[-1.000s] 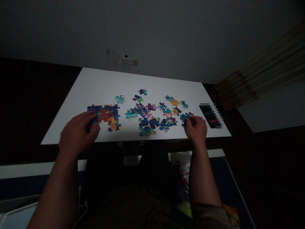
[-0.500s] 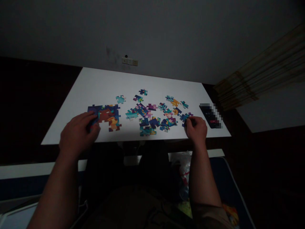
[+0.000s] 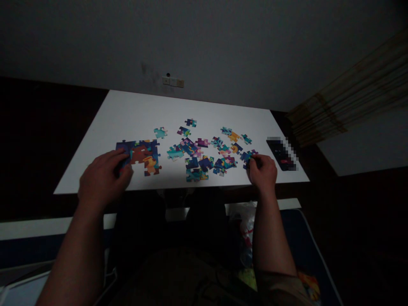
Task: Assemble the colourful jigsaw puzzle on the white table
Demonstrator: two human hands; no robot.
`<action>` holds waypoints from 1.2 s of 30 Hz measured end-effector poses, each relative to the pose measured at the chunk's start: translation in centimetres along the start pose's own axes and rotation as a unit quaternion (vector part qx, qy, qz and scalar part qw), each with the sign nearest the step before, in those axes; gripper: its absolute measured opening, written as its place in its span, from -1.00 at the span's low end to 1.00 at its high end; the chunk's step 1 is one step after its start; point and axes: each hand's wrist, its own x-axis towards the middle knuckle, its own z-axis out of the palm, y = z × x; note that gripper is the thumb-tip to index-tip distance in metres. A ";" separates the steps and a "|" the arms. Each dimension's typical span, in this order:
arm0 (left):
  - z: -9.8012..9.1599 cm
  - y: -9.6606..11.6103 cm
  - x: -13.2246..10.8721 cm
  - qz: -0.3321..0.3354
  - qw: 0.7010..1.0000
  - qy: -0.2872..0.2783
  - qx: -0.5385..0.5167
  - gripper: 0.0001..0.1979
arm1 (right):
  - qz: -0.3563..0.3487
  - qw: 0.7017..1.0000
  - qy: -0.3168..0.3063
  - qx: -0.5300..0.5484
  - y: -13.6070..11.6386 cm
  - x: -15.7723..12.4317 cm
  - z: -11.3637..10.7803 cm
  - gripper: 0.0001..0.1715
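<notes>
As your arms straddle the white table [image 3: 137, 110]: clock dirs from its ctr.
Joined puzzle [image 3: 139, 154]: approx 8-9 o'clock, brown animal showing.
L hand [image 3: 103, 176]: 8 o'clock, half open, gap btw thumb & fingers, over L side of that section; can't tell if it has a pc.
R hand [image 3: 264, 171]: 4 o'clock, thumb & fingers nearly tog. at a blue pc [image 3: 246, 157]; can't tell if gripped.
Loose pcs [image 3: 207, 163]: ctr to 3 o'clock, some overlapping.
Phone [image 3: 278, 153]: 3 o'clock, part pixelated.
Wall socket [image 3: 173, 81]: 12 o'clock.

Loose puzzle pieces [image 3: 206, 163] — teal, purple, navy, orange; joined section [image 3: 138, 154] — brown, blue, orange; table [image 3: 137, 112] plain white.
</notes>
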 end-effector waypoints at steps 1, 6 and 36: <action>0.0 0.0 0.0 -0.001 1.000 0.001 0.000 -0.33 | 0.002 1.000 -0.001 0.001 0.0 0.0 0.0 -0.62; 0.1 0.0 0.0 -0.005 1.000 0.005 -0.006 -0.36 | -0.011 1.000 -0.007 -0.013 -0.1 0.1 0.0 -0.55; -0.2 0.3 0.3 0.003 1.000 -0.008 0.012 -0.35 | 0.112 0.989 0.002 0.100 -1.3 0.5 -0.9 -0.72</action>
